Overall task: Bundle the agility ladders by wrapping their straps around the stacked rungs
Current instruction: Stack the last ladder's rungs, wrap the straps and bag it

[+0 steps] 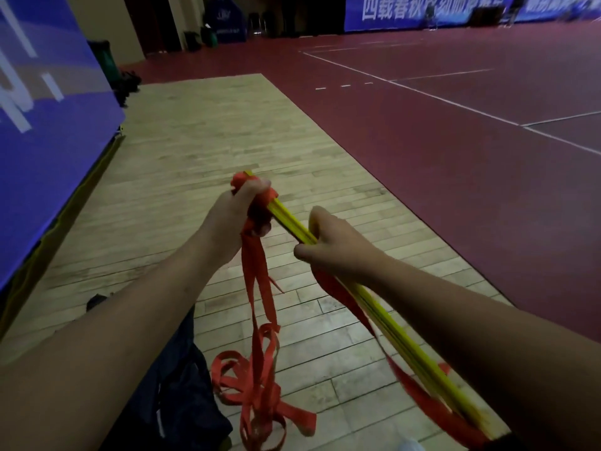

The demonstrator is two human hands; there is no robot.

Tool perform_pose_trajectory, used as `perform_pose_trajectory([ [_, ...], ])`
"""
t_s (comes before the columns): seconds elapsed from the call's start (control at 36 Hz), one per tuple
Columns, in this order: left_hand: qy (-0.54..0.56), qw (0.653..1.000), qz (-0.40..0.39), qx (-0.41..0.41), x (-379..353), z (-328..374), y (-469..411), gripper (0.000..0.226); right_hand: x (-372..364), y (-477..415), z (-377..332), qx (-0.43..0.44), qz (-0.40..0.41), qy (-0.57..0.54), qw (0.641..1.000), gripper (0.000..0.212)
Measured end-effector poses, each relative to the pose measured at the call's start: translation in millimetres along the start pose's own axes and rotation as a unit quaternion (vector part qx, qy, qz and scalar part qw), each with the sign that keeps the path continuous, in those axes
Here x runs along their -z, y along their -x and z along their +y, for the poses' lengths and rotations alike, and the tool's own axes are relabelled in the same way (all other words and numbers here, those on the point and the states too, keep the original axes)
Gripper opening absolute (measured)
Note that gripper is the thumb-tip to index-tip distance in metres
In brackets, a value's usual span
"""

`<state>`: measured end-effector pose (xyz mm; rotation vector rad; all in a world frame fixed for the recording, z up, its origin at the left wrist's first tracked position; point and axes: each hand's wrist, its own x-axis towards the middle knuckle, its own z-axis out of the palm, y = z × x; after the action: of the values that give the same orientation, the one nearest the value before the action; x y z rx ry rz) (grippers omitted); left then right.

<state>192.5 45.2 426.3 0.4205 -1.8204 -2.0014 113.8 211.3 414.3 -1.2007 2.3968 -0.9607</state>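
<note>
Yellow stacked rungs [290, 222] held clear above wood floor [211, 141]. Left hand [234, 213] clenches the far end over red strap [256, 283] turns, probably pinning the wrap. Right hand [331, 242] grips mid-stack, apparently keeping rungs aligned. Remaining strap hangs loose, tangled below.

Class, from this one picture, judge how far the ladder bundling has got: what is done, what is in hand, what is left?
Done: the yellow rungs are stacked, with some red strap wound at their far end. In hand: the left hand grips that wrapped end; the right hand grips the stack's middle. Left: long loops hang loose, unwrapped.
</note>
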Motion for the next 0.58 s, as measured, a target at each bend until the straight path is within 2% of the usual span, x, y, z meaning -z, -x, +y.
perform_pose_trajectory([
  [0.06,0.007,0.999,-0.036,-0.025,0.8,7.4,0.9,0.045,-0.6,-0.7,-0.3,-0.028,-0.049,-0.101,0.993,0.022],
  [0.11,0.007,0.998,-0.057,-0.032,1.4,11.0,1.6,0.050,-2.4,-1.7,0.7,-0.018,-0.078,-0.118,0.990,0.014],
  [0.25,-0.003,0.994,-0.108,-0.020,9.4,10.3,6.2,0.053,1.2,1.6,6.3,-0.030,-0.156,-0.171,0.972,0.012],
  [0.33,0.032,0.993,-0.112,0.001,16.7,12.1,4.9,0.063,8.5,2.3,5.6,-0.007,-0.150,-0.170,0.974,0.025],
  [0.39,0.052,0.992,-0.117,0.003,22.9,13.7,2.3,0.063,13.9,2.5,4.3,-0.012,-0.163,-0.229,0.960,0.028],
  [0.5,0.044,0.990,-0.129,0.042,28.7,14.2,-0.3,0.069,19.4,4.6,6.3,-0.002,-0.171,-0.254,0.952,0.022],
  [0.58,-0.018,0.989,-0.119,0.091,29.6,14.8,-0.8,0.063,17.8,5.0,9.3,-0.006,-0.184,-0.263,0.947,0.014],
])
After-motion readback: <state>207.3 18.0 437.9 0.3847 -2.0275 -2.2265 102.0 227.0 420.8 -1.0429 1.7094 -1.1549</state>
